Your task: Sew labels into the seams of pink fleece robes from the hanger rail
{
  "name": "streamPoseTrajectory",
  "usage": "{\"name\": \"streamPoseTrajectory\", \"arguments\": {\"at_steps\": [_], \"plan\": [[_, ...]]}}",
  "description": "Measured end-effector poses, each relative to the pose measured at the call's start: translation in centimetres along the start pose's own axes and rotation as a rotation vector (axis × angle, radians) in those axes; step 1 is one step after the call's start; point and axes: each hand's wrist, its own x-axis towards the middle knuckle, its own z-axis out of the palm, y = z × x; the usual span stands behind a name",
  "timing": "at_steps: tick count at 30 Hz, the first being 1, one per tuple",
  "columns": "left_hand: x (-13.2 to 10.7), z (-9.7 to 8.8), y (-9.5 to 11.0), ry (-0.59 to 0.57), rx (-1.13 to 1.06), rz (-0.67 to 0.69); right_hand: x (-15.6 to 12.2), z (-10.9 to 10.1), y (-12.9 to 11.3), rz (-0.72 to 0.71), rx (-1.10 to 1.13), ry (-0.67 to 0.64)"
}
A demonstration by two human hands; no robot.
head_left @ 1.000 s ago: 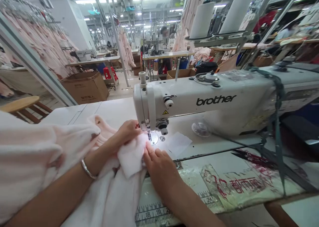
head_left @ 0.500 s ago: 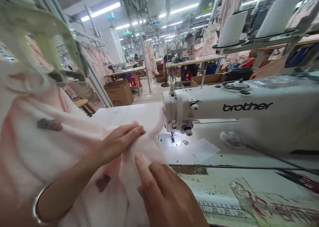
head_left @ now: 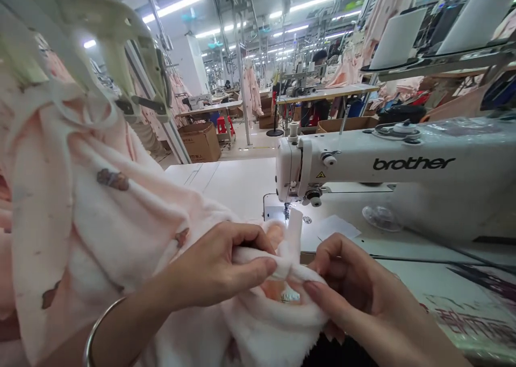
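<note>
A pale pink fleece garment (head_left: pixel 153 216) with brown printed patches hangs from a clamp at the left and stretches across to my hands. My left hand (head_left: pixel 226 265), with a bangle on its wrist, pinches a rolled edge of the fabric between thumb and fingers. My right hand (head_left: pixel 355 286) grips the same edge a little further right. Between them a short white strip (head_left: pixel 295 232) stands up from the edge. Just behind is the needle area of a white sewing machine (head_left: pixel 363 157); the strip partly covers its plate.
The machine bed (head_left: pixel 237 181) extends behind my hands. A scrap of white paper (head_left: pixel 337 227) and a clear plastic disc (head_left: pixel 381 218) lie on it. Dark scissors (head_left: pixel 484 281) rest at the right. Thread cones (head_left: pixel 397 36) stand above. A co-worker (head_left: pixel 320 58) sits further back.
My hands have gone from lying on the fabric to pinching its edge, the right one moving to the right. The edge is raised and the white strip now shows. The view has shifted slightly.
</note>
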Motion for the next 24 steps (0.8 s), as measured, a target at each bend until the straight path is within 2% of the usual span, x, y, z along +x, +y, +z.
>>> {"name": "streamPoseTrajectory", "arguments": {"at_steps": [2, 4, 5, 6, 7, 8, 9, 11, 12, 13, 14, 16, 17, 19, 21, 22, 24], "plan": [[0.9, -0.1, -0.2, -0.015, 0.064, 0.063, -0.3, -0.8, 0.1, -0.191, -0.300, 0.119], [2.4, -0.4, -0.6, -0.096, 0.128, 0.155, -0.2, -1.7, 0.1, -0.453, -0.676, 0.272], [3.3, -0.6, -0.8, -0.166, 0.130, 0.200, 0.0, -2.2, 0.1, -0.546, -0.821, 0.282], [4.4, -0.7, -1.0, -0.246, 0.113, 0.238, 0.4, -2.7, 0.0, -0.568, -0.912, 0.231], [5.4, -0.7, -1.2, -0.319, 0.091, 0.257, 0.8, -3.2, 0.1, -0.515, -0.945, 0.147], [6.3, -0.5, -1.3, -0.348, 0.087, 0.255, 1.2, -3.7, 0.1, -0.402, -0.941, 0.077], [7.0, -0.1, -1.3, -0.307, 0.116, 0.241, 1.7, -4.2, 0.3, -0.263, -0.921, 0.050], [7.6, 1.2, -1.2, -0.072, 0.260, 0.215, 2.3, -5.1, 0.7, -0.013, -0.913, 0.087], [7.6, 2.0, -1.1, 0.033, 0.343, 0.206, 2.4, -5.6, 1.0, 0.068, -0.926, 0.121], [7.3, 2.8, -1.1, 0.082, 0.413, 0.200, 2.5, -6.0, 1.4, 0.113, -0.939, 0.139], [7.1, 3.5, -1.2, 0.066, 0.468, 0.195, 2.5, -6.5, 1.8, 0.143, -0.947, 0.138], [7.0, 3.8, -2.0, -0.101, 0.549, 0.165, 2.6, -7.3, 2.5, 0.172, -0.943, 0.107], [7.3, 3.4, -2.7, -0.185, 0.581, 0.148, 2.7, -7.6, 2.9, 0.171, -0.939, 0.088], [8.9, 1.4, -4.5, -0.321, 0.586, 0.125, 3.5, -7.8, 3.5, 0.160, -0.916, 0.036], [11.2, -1.4, -6.3, -0.455, 0.520, 0.127, 4.9, -7.7, 4.1, 0.143, -0.852, -0.020], [12.3, -2.8, -7.0, -0.499, 0.493, 0.128, 5.7, -7.5, 4.3, 0.139, -0.815, -0.040], [14.0, -4.8, -7.9, -0.510, 0.511, 0.108, 7.2, -7.2, 4.5, 0.130, -0.746, -0.085]]}}
